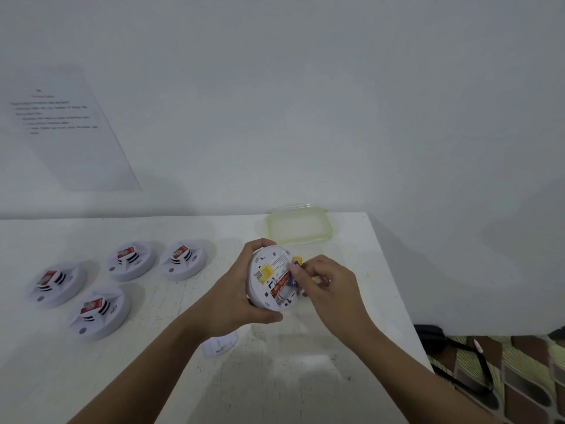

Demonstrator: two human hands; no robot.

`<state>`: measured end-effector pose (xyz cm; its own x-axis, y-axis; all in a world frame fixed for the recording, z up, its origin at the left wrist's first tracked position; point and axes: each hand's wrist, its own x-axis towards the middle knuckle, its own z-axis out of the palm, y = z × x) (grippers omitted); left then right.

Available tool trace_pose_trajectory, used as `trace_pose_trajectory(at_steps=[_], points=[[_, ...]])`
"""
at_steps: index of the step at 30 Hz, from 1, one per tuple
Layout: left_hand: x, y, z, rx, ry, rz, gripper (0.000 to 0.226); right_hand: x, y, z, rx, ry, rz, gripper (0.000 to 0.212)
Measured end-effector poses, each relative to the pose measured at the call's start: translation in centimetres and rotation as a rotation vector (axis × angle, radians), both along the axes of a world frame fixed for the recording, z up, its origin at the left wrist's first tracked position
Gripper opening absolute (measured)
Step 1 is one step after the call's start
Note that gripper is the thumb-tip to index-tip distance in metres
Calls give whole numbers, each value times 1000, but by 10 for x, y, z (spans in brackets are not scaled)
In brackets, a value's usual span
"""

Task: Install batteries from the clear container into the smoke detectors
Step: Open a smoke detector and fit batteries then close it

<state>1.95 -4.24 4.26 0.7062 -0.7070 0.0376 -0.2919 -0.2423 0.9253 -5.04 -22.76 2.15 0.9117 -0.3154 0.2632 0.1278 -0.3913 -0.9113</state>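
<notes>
Hands were both busy over the white table [46,377]. Left hand [241,289] gripped a white smoke detector [266,283] by its rim. It was tilted up with its back to the camera, so you could see a yellow sticker [265,272] and a red battery [282,284] sitting in the open compartment. Right hand [330,286] had its fingers curled, pinching a purple and yellow battery [296,262] right at the detector's edge beside that compartment. Four more smoke detectors [99,312] sat face up well off to the left, each with a red tag on top. Small white cover piece [220,344] lay near the left wrist. Green-rimmed clear lid [298,226] sat at the table's far edge. Clear container itself was too faint to make out, tbh.
</notes>
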Motion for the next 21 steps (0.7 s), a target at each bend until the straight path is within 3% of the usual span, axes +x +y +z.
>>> trace_pose_trajectory(at_steps=[3, 6, 10, 14, 18, 21], points=[[-6, 2, -3, 13, 5, -29, 98, -2, -2, -5, -25, 43, -7, 27], [-11, 6, -7, 33, 4, -31, 97, -11, -1, -4, 95, 83, 74, 23], [-13, 14, -12, 38, 22, 1, 97, -19, -4, -9, 49, 81, 72, 19], [-12, 24, -14, 44, 28, 61, 100, -26, -7, -18, -133, 154, 22, 16], [-14, 26, -17, 51, 27, 98, 100, -27, -6, -23, -400, 275, 168, 14], [-16, 27, -17, 31, 33, 115, 100, -27, -4, -22, -472, 334, 205, 4]])
